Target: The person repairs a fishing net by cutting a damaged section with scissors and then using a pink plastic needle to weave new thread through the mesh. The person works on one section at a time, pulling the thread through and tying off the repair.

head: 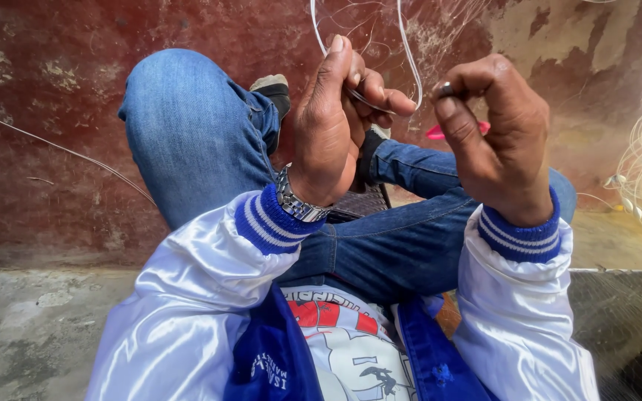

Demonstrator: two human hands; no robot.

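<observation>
The left hand (336, 119) is pinched shut on a loop of thin white fishing line (409, 59) up by the knee, the right hand (499, 137) is curled closed round a pink netting needle (440, 131), and that line looks light, springy and slippery, so best gripped near the knot.

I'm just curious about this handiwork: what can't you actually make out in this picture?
- Head view: most of the pink tool, hidden behind the right hand.
- White cord loop: its top is cut off by the upper edge.
- Fine net threads: too thin to trace.
- Left hand: its palm faces away, so its grip is hidden.
</observation>
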